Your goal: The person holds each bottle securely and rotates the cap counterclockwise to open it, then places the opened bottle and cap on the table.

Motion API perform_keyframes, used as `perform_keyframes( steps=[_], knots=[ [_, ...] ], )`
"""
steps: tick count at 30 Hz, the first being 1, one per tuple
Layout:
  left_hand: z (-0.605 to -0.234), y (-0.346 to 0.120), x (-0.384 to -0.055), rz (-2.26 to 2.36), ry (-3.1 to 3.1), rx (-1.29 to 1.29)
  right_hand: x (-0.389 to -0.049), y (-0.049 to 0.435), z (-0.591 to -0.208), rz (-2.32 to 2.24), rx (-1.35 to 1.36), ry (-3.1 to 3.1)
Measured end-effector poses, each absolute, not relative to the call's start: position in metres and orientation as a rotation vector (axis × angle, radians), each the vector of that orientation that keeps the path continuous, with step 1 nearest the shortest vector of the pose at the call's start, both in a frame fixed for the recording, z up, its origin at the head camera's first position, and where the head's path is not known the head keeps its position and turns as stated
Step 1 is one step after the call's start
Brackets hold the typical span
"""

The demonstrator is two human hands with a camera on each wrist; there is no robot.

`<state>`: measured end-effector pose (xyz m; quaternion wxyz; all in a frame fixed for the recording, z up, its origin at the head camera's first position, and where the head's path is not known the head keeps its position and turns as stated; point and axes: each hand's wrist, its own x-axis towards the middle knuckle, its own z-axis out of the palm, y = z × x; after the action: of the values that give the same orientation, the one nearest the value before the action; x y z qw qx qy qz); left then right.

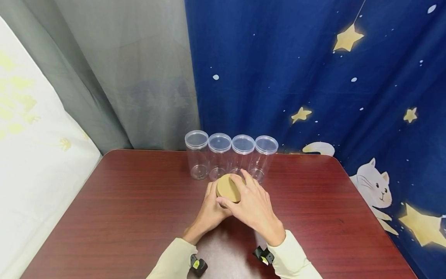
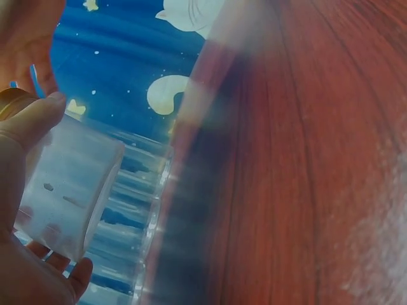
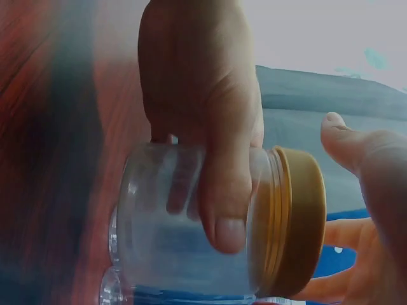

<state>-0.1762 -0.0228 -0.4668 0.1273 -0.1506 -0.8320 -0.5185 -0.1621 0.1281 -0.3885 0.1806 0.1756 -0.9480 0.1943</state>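
A clear plastic jar [image 3: 172, 235] with a gold lid [image 1: 226, 190] is held upright above the table by my left hand [image 1: 211, 209]. The thumb [image 3: 226, 210] lies along the jar's side and the other fingers wrap behind it, partly seen through the plastic. My right hand [image 1: 254, 203] hovers over the gold lid with fingers spread. In the right wrist view its thumb [image 3: 346, 140] stands apart from the lid, while its fingers [image 3: 343, 254] reach behind the lid's edge. The jar looks empty and the lid sits level on its mouth.
Several tall clear jars with translucent lids, among them the leftmost jar [image 1: 197, 155], stand side by side in a row just beyond my hands. They are near the back edge of the reddish-brown table [image 1: 139, 209]. A blue star-patterned curtain [image 1: 261, 77] and a grey curtain [image 1: 150, 77] hang behind.
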Motion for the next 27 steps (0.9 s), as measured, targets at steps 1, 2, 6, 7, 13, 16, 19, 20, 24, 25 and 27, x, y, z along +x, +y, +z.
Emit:
perform_keyframes(
  steps=[1, 2, 6, 7, 13, 16, 19, 20, 24, 25, 27],
  knots=[
    [-0.467, -0.022, -0.176, -1.496, -2.415, -0.446, -0.161, 0.127, -0.388, 0.55, 0.489, -2.69],
    [-0.467, -0.021, -0.176, -1.486, -2.408, -0.454, -0.161, 0.127, -0.388, 0.549, 0.486, -2.699],
    [-0.469, -0.02, -0.175, -1.455, -2.39, -0.481, -0.16, 0.125, -0.389, 0.539, 0.49, -2.698],
    [-0.468, -0.019, -0.175, -1.451, -2.387, -0.484, -0.16, 0.125, -0.389, 0.534, 0.495, -2.694],
    [-0.468, -0.019, -0.175, -1.467, -2.381, -0.488, -0.162, 0.128, -0.388, 0.547, 0.558, -2.693],
    [-0.468, -0.021, -0.174, -1.501, -2.4, -0.475, -0.163, 0.13, -0.388, 0.561, 0.615, -2.7],
    [-0.468, -0.022, -0.174, -1.532, -2.425, -0.465, -0.165, 0.133, -0.388, 0.583, 0.681, -2.692],
    [-0.468, -0.022, -0.174, -1.54, -2.428, -0.467, -0.165, 0.133, -0.388, 0.592, 0.701, -2.691],
    [-0.469, -0.024, -0.174, -1.532, -2.434, -0.493, -0.166, 0.135, -0.388, 0.633, 0.769, -2.69],
    [-0.469, -0.024, -0.175, -1.525, -2.43, -0.504, -0.166, 0.135, -0.388, 0.647, 0.782, -2.692],
    [-0.469, -0.025, -0.175, -1.51, -2.432, -0.523, -0.167, 0.136, -0.388, 0.671, 0.808, -2.704]
  ],
)
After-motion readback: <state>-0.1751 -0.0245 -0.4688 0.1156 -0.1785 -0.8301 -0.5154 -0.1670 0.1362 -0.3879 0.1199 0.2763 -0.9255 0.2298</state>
